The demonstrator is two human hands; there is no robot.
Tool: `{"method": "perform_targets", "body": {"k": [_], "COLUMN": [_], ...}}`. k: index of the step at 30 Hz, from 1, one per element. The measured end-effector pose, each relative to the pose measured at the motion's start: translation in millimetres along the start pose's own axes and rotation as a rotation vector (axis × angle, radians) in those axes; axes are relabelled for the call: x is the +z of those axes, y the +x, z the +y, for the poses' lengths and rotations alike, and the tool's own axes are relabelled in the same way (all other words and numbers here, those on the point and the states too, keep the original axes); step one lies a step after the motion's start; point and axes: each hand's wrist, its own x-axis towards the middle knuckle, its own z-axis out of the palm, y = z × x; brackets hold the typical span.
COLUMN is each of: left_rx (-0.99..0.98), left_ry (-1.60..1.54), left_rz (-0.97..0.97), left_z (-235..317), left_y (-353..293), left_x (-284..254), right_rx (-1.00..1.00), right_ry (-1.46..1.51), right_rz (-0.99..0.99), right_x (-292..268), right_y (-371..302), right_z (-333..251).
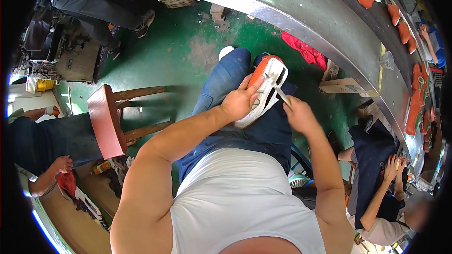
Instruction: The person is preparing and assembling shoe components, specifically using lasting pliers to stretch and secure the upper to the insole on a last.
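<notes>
An orange and white shoe (264, 70) with a black inner edge rests across my thighs, its orange end pointing away from me. My left hand (240, 101) is closed around its left side, the thumb and fingers pressing on the white part. In my right hand (300, 114) is a hammer (280, 93) with a pale handle and a metal head. The head lies over the shoe's white surface, near my left fingertips; whether it touches cannot be made out. Some of my right fingers are hidden behind the handle.
A long metal-edged conveyor bench (301, 19) curves from ahead to my right, carrying orange shoes (414, 80). A brown wooden stool (106, 122) stands at my left. Pink cloth (305, 49) hangs under the bench. Co-workers are at the left and right; machinery (61, 49) stands far left.
</notes>
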Motion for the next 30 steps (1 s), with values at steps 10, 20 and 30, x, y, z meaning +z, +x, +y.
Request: {"method": "perform_targets", "body": {"k": [10, 20, 30], "left_rx": [-0.119, -0.341, 0.000], "left_ry": [0.108, -0.496, -0.548], "left_rz": [-0.275, -0.181, 0.176], "left_z": [29.1, 30.6, 103.9], "left_y": [1.9, -44.1, 28.4], "left_x": [-33.3, -18.6, -157.0], "right_rx": [0.076, 0.159, 0.279], "right_ry": [0.022, 0.541, 1.140], "right_rz": [-0.046, -0.134, 0.310], "right_x": [-0.9, 19.9, 65.7], "right_y": [39.9, -26.3, -91.3], "right_z": [-6.1, -9.9, 15.3]}}
